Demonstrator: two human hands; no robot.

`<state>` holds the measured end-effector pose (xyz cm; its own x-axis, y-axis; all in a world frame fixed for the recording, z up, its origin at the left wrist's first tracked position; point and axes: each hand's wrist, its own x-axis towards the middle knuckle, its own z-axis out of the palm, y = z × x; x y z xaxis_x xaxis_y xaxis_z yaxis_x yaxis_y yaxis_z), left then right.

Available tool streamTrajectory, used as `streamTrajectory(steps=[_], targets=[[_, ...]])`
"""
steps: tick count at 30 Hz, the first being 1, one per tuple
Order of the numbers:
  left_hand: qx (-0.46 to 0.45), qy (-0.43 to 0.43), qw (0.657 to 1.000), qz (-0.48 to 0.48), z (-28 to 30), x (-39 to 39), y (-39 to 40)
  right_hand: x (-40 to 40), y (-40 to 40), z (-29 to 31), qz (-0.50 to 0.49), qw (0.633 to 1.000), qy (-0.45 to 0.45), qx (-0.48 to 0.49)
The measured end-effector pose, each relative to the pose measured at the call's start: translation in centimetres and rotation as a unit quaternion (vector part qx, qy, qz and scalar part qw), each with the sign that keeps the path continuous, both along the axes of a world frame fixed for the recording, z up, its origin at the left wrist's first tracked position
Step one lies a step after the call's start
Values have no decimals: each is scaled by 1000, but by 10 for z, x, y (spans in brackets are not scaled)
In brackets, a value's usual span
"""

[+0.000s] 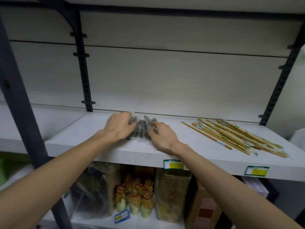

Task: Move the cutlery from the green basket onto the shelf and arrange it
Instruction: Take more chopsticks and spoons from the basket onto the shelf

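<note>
Wrapped cutlery [142,129] partly under hands

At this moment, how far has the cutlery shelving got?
Done: wrapped chopsticks already lie fanned out on the right of the shelf. In hand: the left hand and right hand both rest on a bundle of plastic-wrapped spoons mid-shelf, arranging it. Left: cannot tell, since the green basket is out of view.

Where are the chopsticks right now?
The chopsticks lie in a loose pile on the right side of the shelf, right of the two hands and above the right-hand green price tag.
</note>
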<state>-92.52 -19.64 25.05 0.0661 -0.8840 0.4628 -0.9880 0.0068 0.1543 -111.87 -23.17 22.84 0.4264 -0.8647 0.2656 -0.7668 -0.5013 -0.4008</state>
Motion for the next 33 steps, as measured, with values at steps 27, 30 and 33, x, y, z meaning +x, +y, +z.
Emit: streamTrajectory(steps=[27, 30, 33], targets=[[-175, -11, 984, 16, -7, 44, 127, 55, 70, 38, 38, 963, -108, -242], [-245, -56, 967, 47, -8, 92, 174, 89, 102, 34, 56, 950, -129, -279], [-262, -64, 959, 91, -14, 146, 214, 139, 139, 22, 118, 938, -137, -295]])
